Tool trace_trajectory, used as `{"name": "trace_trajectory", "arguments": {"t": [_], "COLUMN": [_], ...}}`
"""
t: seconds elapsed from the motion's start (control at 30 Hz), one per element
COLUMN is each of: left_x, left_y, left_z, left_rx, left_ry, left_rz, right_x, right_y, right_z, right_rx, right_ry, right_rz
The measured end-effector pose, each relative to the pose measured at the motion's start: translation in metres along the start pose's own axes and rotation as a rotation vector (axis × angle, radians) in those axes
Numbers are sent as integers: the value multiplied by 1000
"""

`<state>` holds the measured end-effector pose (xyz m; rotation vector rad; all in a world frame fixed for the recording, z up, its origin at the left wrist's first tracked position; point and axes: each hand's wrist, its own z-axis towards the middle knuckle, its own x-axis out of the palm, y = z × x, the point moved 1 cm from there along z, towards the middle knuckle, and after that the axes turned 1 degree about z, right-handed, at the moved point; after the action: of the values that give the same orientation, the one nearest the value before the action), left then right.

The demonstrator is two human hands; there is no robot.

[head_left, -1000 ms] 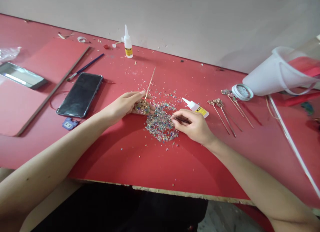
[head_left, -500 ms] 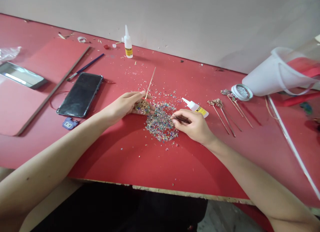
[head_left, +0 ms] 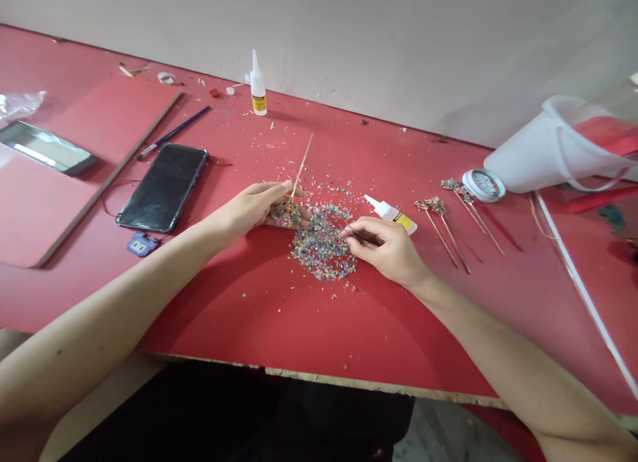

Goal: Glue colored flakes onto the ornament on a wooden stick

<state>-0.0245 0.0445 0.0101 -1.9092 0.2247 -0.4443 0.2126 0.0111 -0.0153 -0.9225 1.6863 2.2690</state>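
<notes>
My left hand (head_left: 252, 208) pinches the ornate head of a gold hairpin (head_left: 300, 171), whose thin stem points up and away. A pile of small multicoloured chips (head_left: 323, 246) lies on the red table (head_left: 279, 316) between my hands. My right hand (head_left: 386, 249) is closed on thin tweezers (head_left: 356, 234), their tip at the pile's right edge. A small glue bottle (head_left: 391, 214) lies on its side just behind my right hand.
Several finished hairpins (head_left: 451, 223) lie to the right, by a round white tin (head_left: 482, 184) and a tipped white bucket (head_left: 553, 149). A black phone (head_left: 162, 187), a blue pen (head_left: 172, 133), a metal tray (head_left: 44, 148) and a red board (head_left: 74, 163) sit left. Another glue bottle (head_left: 258, 86) stands by the wall.
Almost nothing has moved. My right hand with the tweezers has shifted very slightly over the pile; the view has drifted a little.
</notes>
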Motion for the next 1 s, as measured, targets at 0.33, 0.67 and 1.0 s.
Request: {"name": "trace_trajectory", "arguments": {"t": [0.33,0.67,1.0], "left_x": [0,-1,-1], "left_y": [-1,1,0], "left_z": [0,0,0], "left_rx": [15,12,6], "left_ry": [8,13,13], "left_rz": [30,14,10], "right_x": [1,-1,-2], "right_y": [1,0,1], "right_z": [0,-1,0], "right_rx": [12,-3,4], "right_ry": [13,16,23], "right_rz": [21,-38,-39]}}
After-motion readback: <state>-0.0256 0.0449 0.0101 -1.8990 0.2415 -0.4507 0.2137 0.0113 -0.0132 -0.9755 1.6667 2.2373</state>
